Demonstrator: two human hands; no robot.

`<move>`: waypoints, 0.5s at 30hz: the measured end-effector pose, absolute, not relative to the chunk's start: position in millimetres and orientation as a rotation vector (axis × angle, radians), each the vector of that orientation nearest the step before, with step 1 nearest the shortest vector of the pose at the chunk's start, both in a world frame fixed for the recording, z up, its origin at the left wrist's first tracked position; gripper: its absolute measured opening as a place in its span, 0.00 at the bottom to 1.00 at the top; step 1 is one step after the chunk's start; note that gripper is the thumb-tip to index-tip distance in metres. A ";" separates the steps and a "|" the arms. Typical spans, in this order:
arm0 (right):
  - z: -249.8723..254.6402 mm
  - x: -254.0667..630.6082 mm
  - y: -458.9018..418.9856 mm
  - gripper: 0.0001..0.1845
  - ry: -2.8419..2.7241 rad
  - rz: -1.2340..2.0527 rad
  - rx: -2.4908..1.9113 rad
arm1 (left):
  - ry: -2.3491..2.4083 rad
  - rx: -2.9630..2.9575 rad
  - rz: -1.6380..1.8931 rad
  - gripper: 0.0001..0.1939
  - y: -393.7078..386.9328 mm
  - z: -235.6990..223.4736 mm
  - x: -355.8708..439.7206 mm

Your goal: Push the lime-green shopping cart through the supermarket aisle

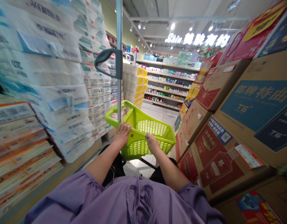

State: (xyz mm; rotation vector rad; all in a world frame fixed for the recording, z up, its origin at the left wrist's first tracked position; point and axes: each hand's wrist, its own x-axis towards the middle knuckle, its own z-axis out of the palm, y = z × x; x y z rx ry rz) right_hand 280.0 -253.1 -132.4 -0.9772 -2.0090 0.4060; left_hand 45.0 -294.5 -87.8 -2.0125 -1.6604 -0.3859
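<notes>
A lime-green shopping basket (150, 128) with perforated sides stands in front of me, seemingly on a cart frame. My left hand (122, 135) lies on the basket's near rim by a metal pole (119, 93), fingers stretched out. Further right along the same rim, my right hand (152, 143) has its fingers curled over the edge. A grey loop handle (118, 63) is fixed to the pole above the basket. Something in clear or pinkish wrapping shows at the basket's left end, too small to name.
Tall stacks of wrapped tissue packs (61, 77) line the left side. Cardboard cartons (255, 102) are piled close on the right. Ahead, a tiled aisle (152, 109) leads to shelves (166, 82) of small goods, with yellow-and-white packs (136, 82) stacked beside it.
</notes>
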 end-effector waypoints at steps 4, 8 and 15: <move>-133.3 272.5 -255.9 0.09 -1.903 0.568 -0.986 | -1.767 -1.989 -0.378 0.30 -293.1 -84.7 44.5; -124.9 256.1 -254.4 0.09 -1.670 0.687 -1.062 | -1.844 -1.968 -0.376 0.29 -296.5 -80.5 45.9; -108.3 210.9 -233.4 0.20 -1.511 0.739 -1.104 | -1.872 -1.936 -0.430 0.29 -305.0 -74.6 57.2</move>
